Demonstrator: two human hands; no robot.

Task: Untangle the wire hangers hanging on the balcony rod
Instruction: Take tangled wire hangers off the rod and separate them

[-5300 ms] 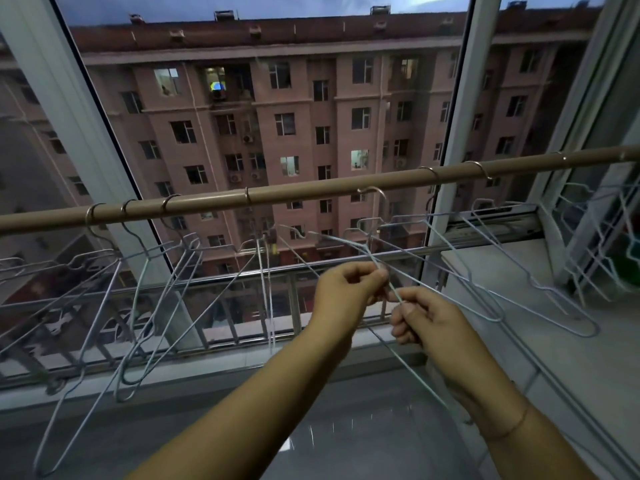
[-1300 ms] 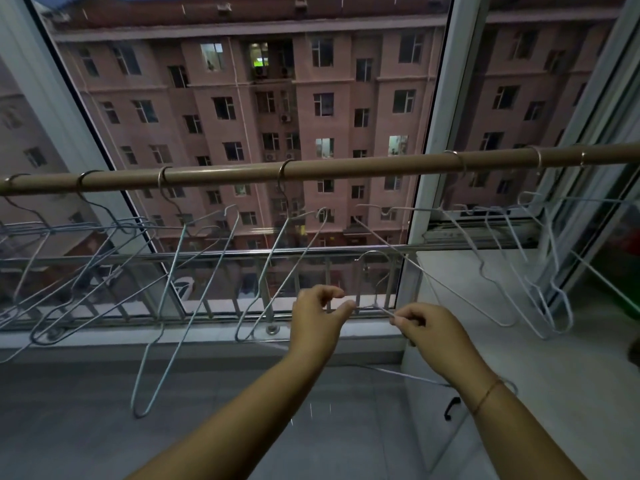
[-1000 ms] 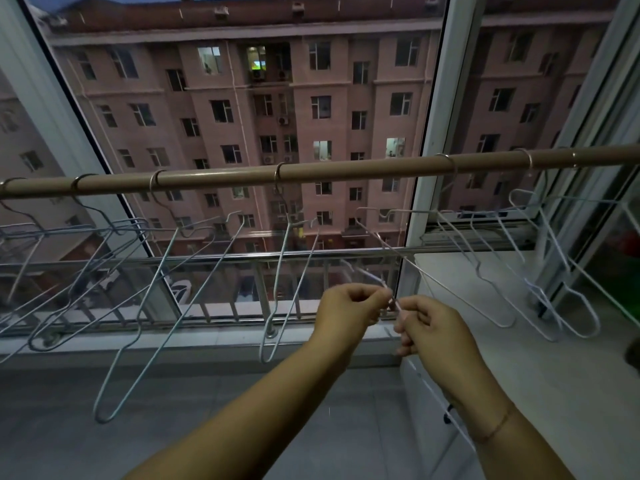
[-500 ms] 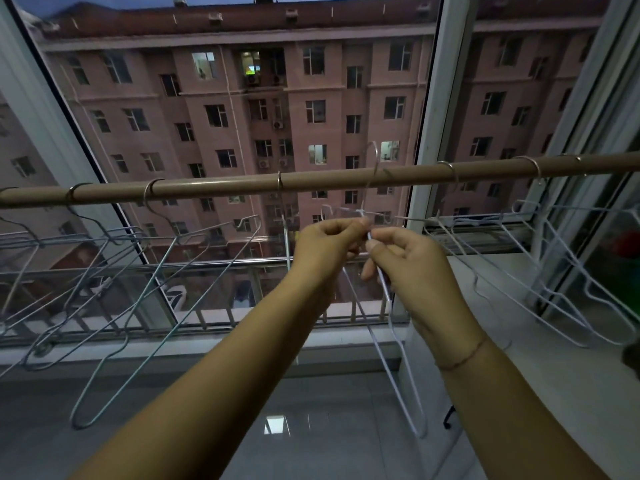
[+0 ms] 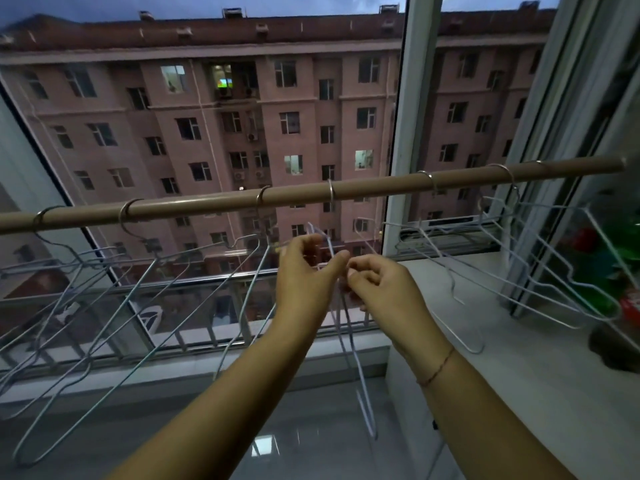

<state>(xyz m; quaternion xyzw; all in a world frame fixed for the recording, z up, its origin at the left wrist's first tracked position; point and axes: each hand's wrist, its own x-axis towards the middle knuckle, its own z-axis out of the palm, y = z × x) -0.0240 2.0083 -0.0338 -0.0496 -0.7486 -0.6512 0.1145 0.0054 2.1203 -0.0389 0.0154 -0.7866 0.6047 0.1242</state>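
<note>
A tan balcony rod (image 5: 214, 204) crosses the view with several pale wire hangers hooked on it. One wire hanger (image 5: 360, 375) hangs by its hook (image 5: 330, 192) at the rod's middle, and its body drops steeply between my hands. My left hand (image 5: 304, 282) is beside its upper wires, fingers loosely spread and thumb out. My right hand (image 5: 384, 292) has its fingers curled and pinches that hanger's wire just below the neck. A cluster of overlapping hangers (image 5: 114, 306) hangs at the left. Another hanger group (image 5: 540, 282) hangs at the right.
A white window post (image 5: 412, 133) stands behind the rod. At the right a white ledge (image 5: 502, 358) runs under the hangers, with green and red objects (image 5: 609, 271) at its far end. An outdoor railing (image 5: 207, 306) lies beyond the glass.
The hanger I held up at the rod now hangs from it by its hook. Both hands have come down below the rod, and my left hand has opened.
</note>
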